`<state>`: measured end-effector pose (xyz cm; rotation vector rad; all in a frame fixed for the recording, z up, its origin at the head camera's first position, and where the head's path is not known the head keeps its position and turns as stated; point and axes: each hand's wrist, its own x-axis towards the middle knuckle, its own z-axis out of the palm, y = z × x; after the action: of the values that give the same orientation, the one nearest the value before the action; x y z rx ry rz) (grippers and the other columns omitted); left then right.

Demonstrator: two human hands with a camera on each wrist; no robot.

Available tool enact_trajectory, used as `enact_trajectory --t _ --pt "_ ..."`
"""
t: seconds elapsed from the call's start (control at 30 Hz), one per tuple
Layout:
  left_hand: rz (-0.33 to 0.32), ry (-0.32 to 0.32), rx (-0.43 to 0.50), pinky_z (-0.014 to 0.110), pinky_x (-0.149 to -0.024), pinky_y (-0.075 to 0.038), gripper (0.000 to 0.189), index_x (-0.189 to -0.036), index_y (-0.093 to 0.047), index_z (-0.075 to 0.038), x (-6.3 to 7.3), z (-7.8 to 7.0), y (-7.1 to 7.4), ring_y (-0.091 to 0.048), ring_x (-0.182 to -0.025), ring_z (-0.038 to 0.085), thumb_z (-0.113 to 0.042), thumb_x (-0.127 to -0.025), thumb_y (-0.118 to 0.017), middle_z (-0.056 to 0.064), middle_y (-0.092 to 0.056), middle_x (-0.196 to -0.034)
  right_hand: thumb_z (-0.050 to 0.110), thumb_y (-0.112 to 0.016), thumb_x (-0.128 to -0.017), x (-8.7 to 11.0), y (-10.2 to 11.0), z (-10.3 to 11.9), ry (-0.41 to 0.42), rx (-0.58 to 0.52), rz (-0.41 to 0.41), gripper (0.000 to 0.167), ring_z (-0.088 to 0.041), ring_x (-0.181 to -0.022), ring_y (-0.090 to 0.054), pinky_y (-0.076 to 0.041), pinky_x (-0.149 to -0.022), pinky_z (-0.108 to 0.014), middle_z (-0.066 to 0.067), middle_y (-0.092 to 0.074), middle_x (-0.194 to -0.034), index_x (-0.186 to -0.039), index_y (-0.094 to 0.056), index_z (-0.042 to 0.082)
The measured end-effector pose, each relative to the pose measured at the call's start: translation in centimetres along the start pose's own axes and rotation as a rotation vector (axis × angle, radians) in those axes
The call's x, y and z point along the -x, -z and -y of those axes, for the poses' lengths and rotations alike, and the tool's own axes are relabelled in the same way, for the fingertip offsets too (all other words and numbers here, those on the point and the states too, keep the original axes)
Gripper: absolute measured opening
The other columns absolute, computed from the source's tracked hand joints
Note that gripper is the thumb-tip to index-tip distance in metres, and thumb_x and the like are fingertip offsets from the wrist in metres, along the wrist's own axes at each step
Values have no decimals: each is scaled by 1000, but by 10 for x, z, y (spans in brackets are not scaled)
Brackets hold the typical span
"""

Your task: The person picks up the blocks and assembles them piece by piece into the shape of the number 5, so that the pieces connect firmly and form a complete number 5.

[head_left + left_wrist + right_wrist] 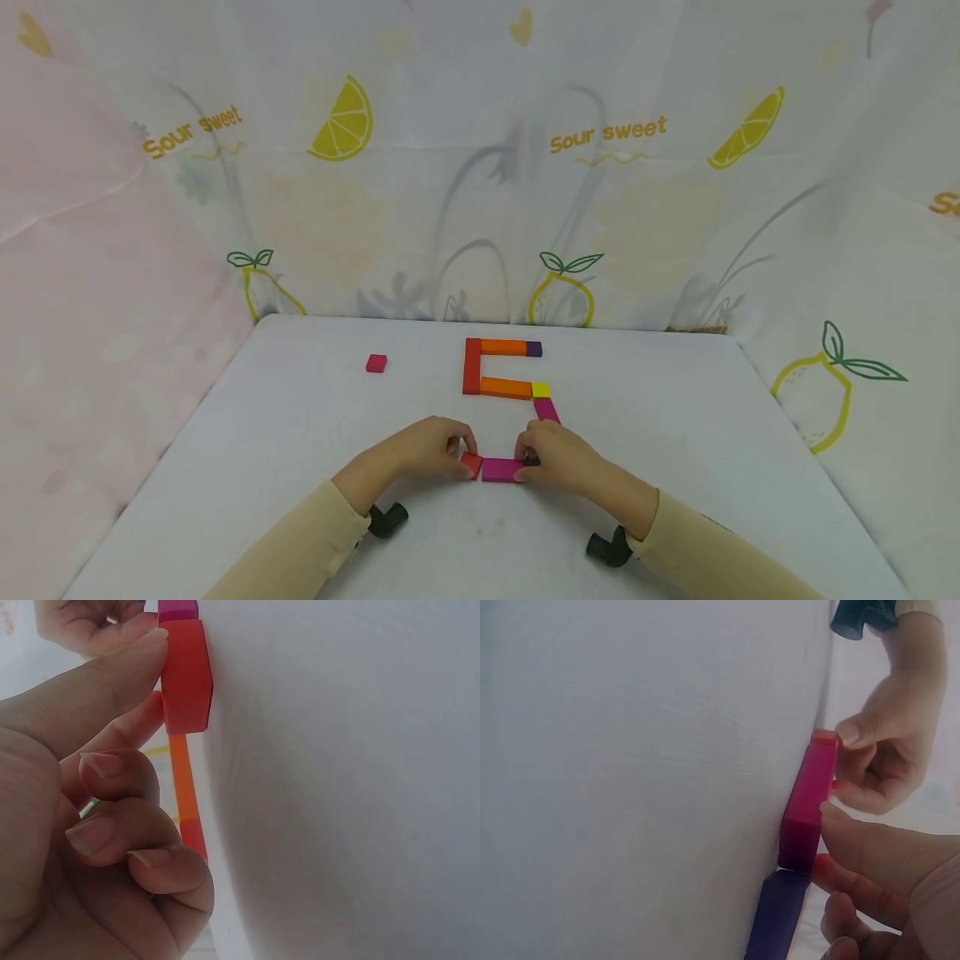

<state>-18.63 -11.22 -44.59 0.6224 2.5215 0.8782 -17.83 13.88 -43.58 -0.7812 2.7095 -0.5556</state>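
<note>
My left hand (423, 450) pinches a small red block (471, 464) between thumb and forefinger; its other fingers curl inward in the left wrist view. Beside that block lies a longer magenta block (501, 470), low in the middle of the table. My right hand (562, 457) holds the magenta block near its right end with thumb and forefinger. A dark purple block (778, 911) sits at that end, partly covered by the right hand in the head view. Just above the right hand, a slanted magenta block (547, 410) meets a yellow block (541, 390).
Farther back, a long red block (472, 367) joins an upper orange block (502, 347) and a lower orange block (506, 387). A small purple block (534, 349) ends the upper row. One pinkish-red block (377, 363) lies apart on the white table (675, 400). A printed cloth hangs behind.
</note>
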Motion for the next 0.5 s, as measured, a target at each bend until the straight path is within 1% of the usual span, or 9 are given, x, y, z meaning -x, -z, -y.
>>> enact_trajectory --t 0.3,0.5 --pt "3 -19 7 27 -56 -33 21 -99 -70 -24 -1 0 1 -46 -63 10 -28 -83 -83 -5 -47 -66 26 -84 -82 -1 -1 -1 0 0 -1 18 -10 -79 -50 -48 -68 -23 8 -51 -79 -90 -70 19" --pt "-20 -20 5 27 -57 -36 22 -102 -70 -25 0 2 2 -47 -62 10 -29 -84 -81 -5 -48 -67 26 -84 -82 -1 0 -1 -3 -7 5 18 -10 -78 -50 -48 -68 -24 7 -51 -79 -90 -70 19"
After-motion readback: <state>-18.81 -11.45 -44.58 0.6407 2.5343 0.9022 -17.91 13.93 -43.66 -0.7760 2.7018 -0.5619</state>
